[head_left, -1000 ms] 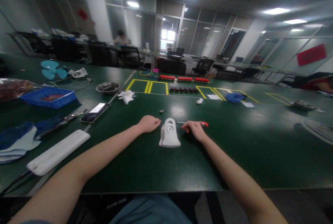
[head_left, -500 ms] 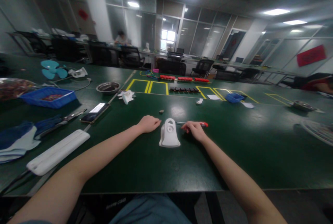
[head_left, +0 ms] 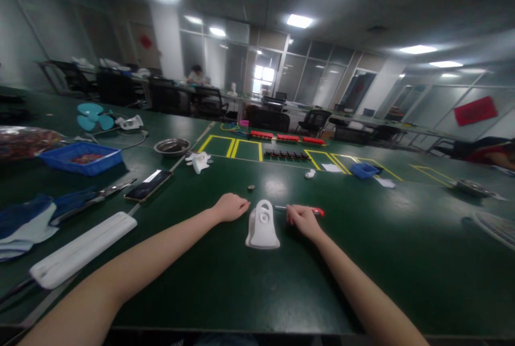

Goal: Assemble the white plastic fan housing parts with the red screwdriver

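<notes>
A white plastic housing (head_left: 264, 226) with a ring near its top stands on the green table between my hands. My left hand (head_left: 230, 207) rests on the tabletop just left of it, fingers curled in; whether anything is inside is hidden. Right of the housing, my right hand (head_left: 301, 219) lies with bent fingers over a screwdriver with a red handle (head_left: 317, 211). Its metal shaft points left toward the housing; a firm grip on it cannot be made out. A small round part (head_left: 251, 188) lies beyond the housing.
At left are a power strip (head_left: 84, 249), phone (head_left: 148, 185), blue tray (head_left: 82, 158), metal bowl (head_left: 171, 146) and teal fan blades (head_left: 95, 116). A white part (head_left: 199, 161), black strip (head_left: 286, 155), red blocks (head_left: 287, 138) and small blue tray (head_left: 364, 169) lie farther back. A person sits in the background.
The camera view has tilted upward, so the table and hands appear lower. Both hands keep nearly the same places beside the white housing.
</notes>
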`<state>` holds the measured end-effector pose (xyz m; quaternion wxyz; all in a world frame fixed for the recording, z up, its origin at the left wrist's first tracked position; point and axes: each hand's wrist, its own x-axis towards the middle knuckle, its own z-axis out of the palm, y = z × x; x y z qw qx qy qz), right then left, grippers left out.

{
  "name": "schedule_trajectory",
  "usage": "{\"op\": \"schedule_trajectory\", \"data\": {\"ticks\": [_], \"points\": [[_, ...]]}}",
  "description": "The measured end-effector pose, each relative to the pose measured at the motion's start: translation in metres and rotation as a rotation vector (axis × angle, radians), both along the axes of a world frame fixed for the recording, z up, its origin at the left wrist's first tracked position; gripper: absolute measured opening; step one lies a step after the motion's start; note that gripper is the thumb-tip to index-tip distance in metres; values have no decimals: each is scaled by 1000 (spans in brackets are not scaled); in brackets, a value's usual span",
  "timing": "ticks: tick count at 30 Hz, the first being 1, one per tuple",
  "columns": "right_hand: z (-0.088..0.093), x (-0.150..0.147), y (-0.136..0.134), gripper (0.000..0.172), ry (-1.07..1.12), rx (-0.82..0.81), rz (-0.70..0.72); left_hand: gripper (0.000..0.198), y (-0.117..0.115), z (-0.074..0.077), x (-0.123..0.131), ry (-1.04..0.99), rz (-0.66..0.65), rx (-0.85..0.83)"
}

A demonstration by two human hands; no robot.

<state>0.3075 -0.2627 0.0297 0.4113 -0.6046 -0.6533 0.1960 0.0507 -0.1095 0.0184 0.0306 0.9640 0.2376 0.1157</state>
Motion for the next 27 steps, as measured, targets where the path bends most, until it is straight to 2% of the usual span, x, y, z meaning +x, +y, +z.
{"op": "schedule_trajectory", "data": {"ticks": [3,6,8,10,13,17,22,27], "points": [[5,16,17,45,-88,28,-93,51,1,-4,1,-13,28,32],[16,47,50,34,-241,69,-154,49,3,-6,3,-14,37,42],[23,72,77,35,-501,-5,-225,50,3,-5,3,-10,39,48],[26,98,104,40,-740,-177,-412,51,2,-3,2,-5,36,56],[24,131,135,53,-754,-283,-577,51,1,-2,1,-5,20,57],[10,159,156,59,-712,-416,-722,51,2,-2,1,-12,17,41],[-10,169,165,57,-679,-544,-725,50,3,-4,1,-15,23,47],[-9,167,168,44,-743,-538,-616,50,3,-4,0,-23,13,56]]}}
